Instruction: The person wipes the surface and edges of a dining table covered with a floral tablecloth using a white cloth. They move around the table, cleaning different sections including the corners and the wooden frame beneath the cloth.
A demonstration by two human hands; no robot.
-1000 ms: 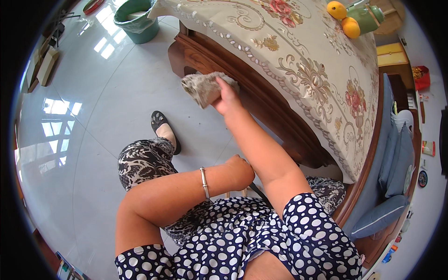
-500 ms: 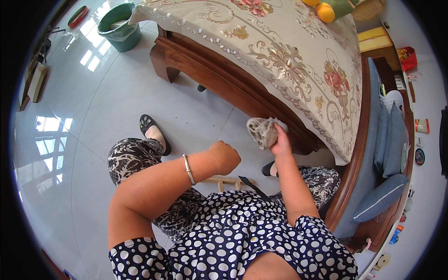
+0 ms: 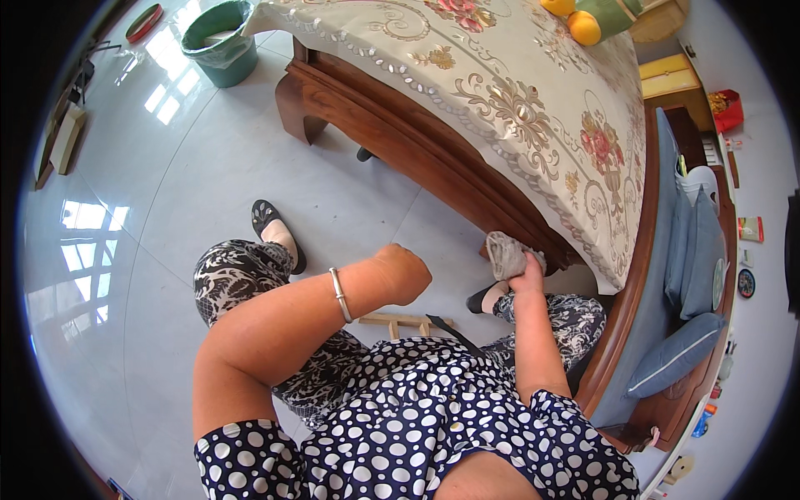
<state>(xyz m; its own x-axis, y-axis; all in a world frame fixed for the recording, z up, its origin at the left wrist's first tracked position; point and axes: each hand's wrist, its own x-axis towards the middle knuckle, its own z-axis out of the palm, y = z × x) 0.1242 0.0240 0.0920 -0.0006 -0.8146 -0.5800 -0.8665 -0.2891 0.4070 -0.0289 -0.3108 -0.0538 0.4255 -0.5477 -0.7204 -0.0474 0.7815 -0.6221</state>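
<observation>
A crumpled grey cloth (image 3: 505, 255) is bunched in my right hand (image 3: 527, 282), whose fingers are wrapped round its lower end. It is in front of the lower side of the dark wooden table (image 3: 400, 129); whether it touches the wood, I cannot tell. My left hand (image 3: 407, 277) hangs bent at the wrist in front of my body, with its back toward me. Its fingers are turned under and hidden, and I see nothing held there. A silver bangle (image 3: 340, 295) circles the left wrist.
A flowered tablecloth (image 3: 492, 58) covers the table, with oranges (image 3: 584, 28) at its far end. A green lined bin (image 3: 225, 58) stands by the table's left end. At right is a wooden sofa with blue cushions (image 3: 679, 357). Wooden bars (image 3: 398, 321) show below my left hand.
My right hand has moved right and slightly toward me with the cloth, which now appears narrower and more upright. The left hand has hardly moved.
</observation>
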